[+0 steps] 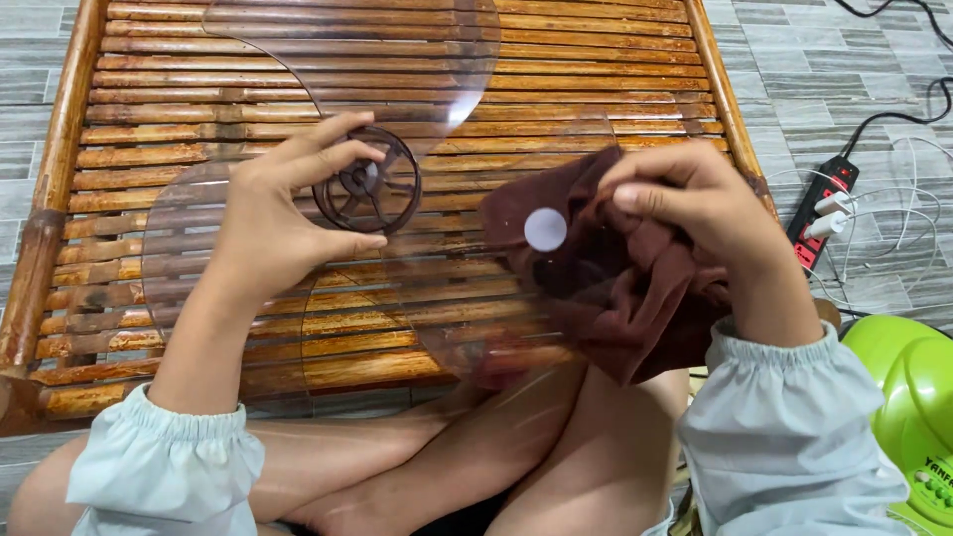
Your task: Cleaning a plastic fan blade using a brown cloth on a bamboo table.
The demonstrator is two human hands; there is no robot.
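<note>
Over bamboo slats (199, 129), left hand (268, 213) grips fan blade (367, 189) (right hand (695, 199) clutches cloth (615, 288)).

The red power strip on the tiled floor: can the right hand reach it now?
Probably not at once: the right hand grips the brown cloth against the clear plastic fan blade. Otherwise, the red power strip lies nearby, unobstructed.

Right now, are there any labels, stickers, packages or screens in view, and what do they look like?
Sticker: small, round, plain white, on the clear fan blade, in front of the brown cloth that the right hand holds.
Printed marking: dark lettering on the green appliance at the lower right edge.
No packages or screens show.
</note>
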